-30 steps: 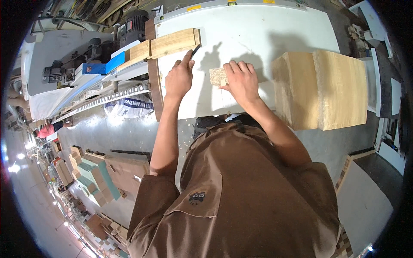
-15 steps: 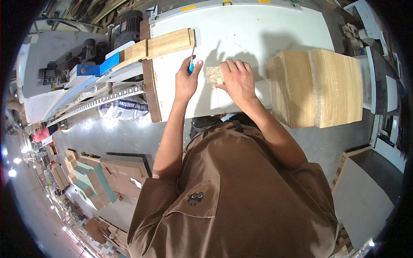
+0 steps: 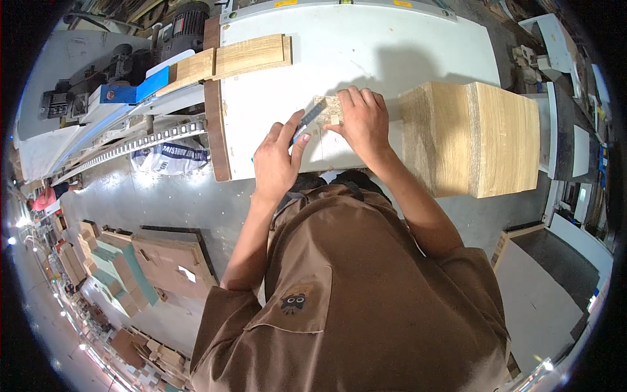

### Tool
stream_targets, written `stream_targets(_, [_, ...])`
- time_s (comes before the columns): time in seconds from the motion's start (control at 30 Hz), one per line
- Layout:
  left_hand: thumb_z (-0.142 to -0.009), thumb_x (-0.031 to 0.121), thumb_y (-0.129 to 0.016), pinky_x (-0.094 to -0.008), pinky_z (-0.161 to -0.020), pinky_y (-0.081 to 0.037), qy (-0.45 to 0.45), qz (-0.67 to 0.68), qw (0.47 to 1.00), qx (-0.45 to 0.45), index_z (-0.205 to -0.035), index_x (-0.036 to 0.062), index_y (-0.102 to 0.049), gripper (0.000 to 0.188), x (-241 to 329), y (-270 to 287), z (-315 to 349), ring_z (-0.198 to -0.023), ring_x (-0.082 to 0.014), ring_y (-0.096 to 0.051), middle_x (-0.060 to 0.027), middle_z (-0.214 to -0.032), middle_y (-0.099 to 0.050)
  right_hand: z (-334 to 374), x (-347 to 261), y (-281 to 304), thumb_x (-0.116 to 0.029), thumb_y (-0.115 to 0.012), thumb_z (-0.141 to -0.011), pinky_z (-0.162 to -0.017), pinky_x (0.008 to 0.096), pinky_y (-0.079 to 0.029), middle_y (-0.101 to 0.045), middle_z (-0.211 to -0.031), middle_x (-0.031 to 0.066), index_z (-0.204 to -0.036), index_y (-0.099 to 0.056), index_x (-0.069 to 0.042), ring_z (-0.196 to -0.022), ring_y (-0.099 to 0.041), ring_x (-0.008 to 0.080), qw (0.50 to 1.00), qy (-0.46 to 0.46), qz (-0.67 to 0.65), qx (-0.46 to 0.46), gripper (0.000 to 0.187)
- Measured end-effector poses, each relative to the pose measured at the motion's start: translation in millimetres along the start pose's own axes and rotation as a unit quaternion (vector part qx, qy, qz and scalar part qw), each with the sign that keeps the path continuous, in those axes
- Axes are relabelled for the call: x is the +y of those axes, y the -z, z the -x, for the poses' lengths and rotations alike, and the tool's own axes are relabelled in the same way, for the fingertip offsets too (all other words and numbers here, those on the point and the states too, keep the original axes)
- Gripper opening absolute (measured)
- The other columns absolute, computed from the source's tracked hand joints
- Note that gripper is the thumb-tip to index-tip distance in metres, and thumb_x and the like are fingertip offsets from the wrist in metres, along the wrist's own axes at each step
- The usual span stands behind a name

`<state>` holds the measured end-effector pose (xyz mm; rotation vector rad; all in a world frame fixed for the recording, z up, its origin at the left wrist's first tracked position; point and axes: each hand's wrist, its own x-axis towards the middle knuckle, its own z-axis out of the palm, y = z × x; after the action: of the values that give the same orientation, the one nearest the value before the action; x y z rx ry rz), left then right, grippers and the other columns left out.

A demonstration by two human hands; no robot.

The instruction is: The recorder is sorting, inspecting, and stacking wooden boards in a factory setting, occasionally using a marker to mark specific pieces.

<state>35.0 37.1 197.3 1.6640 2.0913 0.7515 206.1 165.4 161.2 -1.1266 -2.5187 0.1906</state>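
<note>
My left hand (image 3: 275,160) is closed around a utility knife (image 3: 308,122) with a blue handle, most of which the fingers hide. The knife's long grey front part points up and to the right, its tip at the left edge of a small piece of wood (image 3: 323,104) with a rough, speckled face. My right hand (image 3: 364,121) grips that piece from its right side against the white tabletop (image 3: 274,85). A tiny pale wooden block (image 3: 336,120) sits at the piece's lower edge, by my right thumb.
Right of my hands stand two stacks of oak-coloured boards (image 3: 506,140). Flat wooden boards (image 3: 251,55) lie at the table's far left, beside a machine with motors (image 3: 189,29). A long spirit level (image 3: 372,9) runs along the far edge. Panels (image 3: 173,261) stand on the floor at left.
My left hand has turned and swung the knife from upright, left of the wood, down to the right onto its edge. My right hand keeps its hold. The whole view has shifted slightly.
</note>
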Motion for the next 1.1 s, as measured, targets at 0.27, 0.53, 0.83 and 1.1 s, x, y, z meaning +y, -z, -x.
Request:
stream_targets(0.27, [-0.095, 0.022, -0.073, -0.0464, -0.082, -0.051, -0.168, 0.048, 0.980, 0.094, -0.108, 0.0043, -0.061, 0.025, -94, -88, -7, -0.093, -0.0362, -0.063, -0.0133, -0.104, -0.065, 0, -1, -6, -0.039, -0.097, -0.057, -0.095, 0.0388, -0.048, -0.067, -0.103, 0.0025, -0.111, -0.069, -0.010, -0.100, -0.062, 0.0232, 1.000, -0.012, -0.007, 0.006, 0.067])
stream_targets(0.53, [-0.092, 0.022, -0.075, -0.0456, -0.083, -0.050, -0.242, -0.002, 0.967, 0.074, -0.111, 0.0074, -0.062, 0.027, -90, -77, -36, -0.091, -0.0345, -0.062, -0.0117, -0.104, -0.064, 2, -1, -7, -0.040, -0.097, -0.059, -0.097, 0.0383, -0.048, -0.066, -0.107, 0.0025, -0.113, -0.067, -0.010, -0.103, -0.061, 0.0229, 1.000, -0.024, 0.009, -0.001, 0.070])
stream_targets(0.83, [-0.093, 0.023, -0.073, -0.0431, -0.082, -0.051, -0.298, -0.044, 0.952, 0.061, -0.113, 0.0093, -0.067, 0.025, -80, -51, -49, -0.091, -0.0311, -0.063, -0.0091, -0.103, -0.063, 1, -1, -4, -0.038, -0.097, -0.058, -0.097, 0.0377, -0.049, -0.066, -0.105, 0.0023, -0.111, -0.067, -0.010, -0.102, -0.061, 0.0226, 1.000, -0.023, -0.010, 0.005, 0.067])
stream_targets(1.1, [-0.099, 0.017, -0.070, -0.0475, -0.080, -0.053, -0.104, 0.061, 0.983, 0.138, -0.123, -0.0011, -0.060, 0.032, -76, -37, -46, -0.090, -0.0413, -0.065, -0.0214, -0.104, -0.064, 0, 1, -10, -0.040, -0.097, -0.059, -0.097, 0.0386, -0.049, -0.066, -0.105, 0.0024, -0.111, -0.066, -0.009, -0.103, -0.062, 0.0226, 1.000, -0.020, 0.007, 0.002, 0.067])
